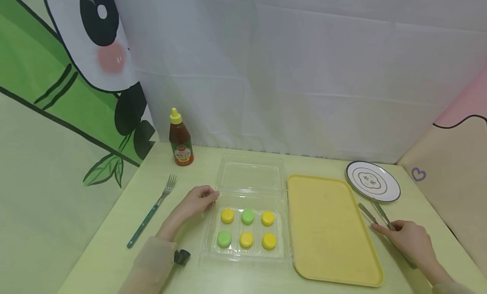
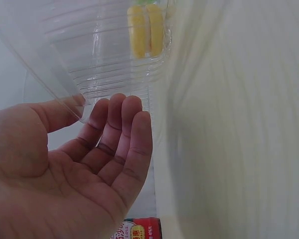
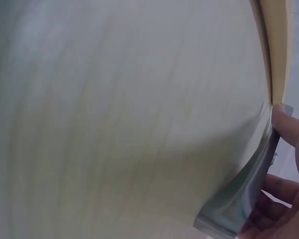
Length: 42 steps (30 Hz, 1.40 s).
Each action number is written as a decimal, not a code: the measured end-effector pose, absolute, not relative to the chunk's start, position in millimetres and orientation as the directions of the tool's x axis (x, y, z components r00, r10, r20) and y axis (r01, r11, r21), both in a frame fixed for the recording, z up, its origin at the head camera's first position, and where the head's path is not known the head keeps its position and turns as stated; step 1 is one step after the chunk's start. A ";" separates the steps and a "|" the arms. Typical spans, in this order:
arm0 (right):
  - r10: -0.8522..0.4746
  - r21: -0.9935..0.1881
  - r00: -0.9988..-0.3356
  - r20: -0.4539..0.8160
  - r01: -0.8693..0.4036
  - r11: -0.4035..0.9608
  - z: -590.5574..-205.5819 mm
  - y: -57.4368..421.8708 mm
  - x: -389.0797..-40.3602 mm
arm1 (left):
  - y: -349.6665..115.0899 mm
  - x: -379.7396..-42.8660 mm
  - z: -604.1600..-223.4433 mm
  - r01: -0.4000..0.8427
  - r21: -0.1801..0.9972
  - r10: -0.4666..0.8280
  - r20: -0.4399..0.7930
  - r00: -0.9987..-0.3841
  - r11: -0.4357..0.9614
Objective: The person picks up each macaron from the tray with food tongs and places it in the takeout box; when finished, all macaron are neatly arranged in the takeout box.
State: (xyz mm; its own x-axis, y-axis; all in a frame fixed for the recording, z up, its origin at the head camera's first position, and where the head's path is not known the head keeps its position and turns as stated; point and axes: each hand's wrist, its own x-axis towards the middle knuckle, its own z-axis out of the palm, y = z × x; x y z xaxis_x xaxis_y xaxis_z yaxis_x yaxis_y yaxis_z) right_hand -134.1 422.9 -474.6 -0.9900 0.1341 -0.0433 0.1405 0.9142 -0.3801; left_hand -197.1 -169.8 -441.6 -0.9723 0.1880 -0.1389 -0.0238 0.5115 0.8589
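A clear plastic box (image 1: 237, 257) lies with its lid (image 1: 251, 175) folded back, away from me. Two rows of macarons fill the box, several yellow (image 1: 246, 240) and two green (image 1: 224, 238). My left hand (image 1: 198, 200) pinches the box's left edge near the hinge; in the left wrist view the thumb and curled fingers (image 2: 112, 127) are on either side of a clear plastic corner. Over at the right, my right hand (image 1: 412, 242) holds metal tongs (image 1: 387, 220) low by the table. The tong tips are apart, with nothing between them.
A yellow tray (image 1: 331, 226) lies between the box and the tongs. Behind the tongs is a white plate (image 1: 388, 182) with a dark rim. To the left lie a green-handled fork (image 1: 148, 218) and, farther back, a standing red sauce bottle (image 1: 181, 142). A white cloth (image 1: 304, 74) hangs behind the table.
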 end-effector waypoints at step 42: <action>0.169 -0.327 -0.985 0.019 0.153 0.932 -481.4 415.9 -125.5 | -169.7 -198.9 -443.9 -0.024 0.852 0.184 -0.140 -0.973 0.524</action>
State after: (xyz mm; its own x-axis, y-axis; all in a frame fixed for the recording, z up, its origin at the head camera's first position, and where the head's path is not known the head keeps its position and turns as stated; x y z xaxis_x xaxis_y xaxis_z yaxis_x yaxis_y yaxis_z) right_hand -125.5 415.9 -481.4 -0.9855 0.1688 0.0189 0.1534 0.9324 -0.3274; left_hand -198.9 -169.7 -443.9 -0.9728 0.1840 -0.1404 -0.0239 0.5237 0.8515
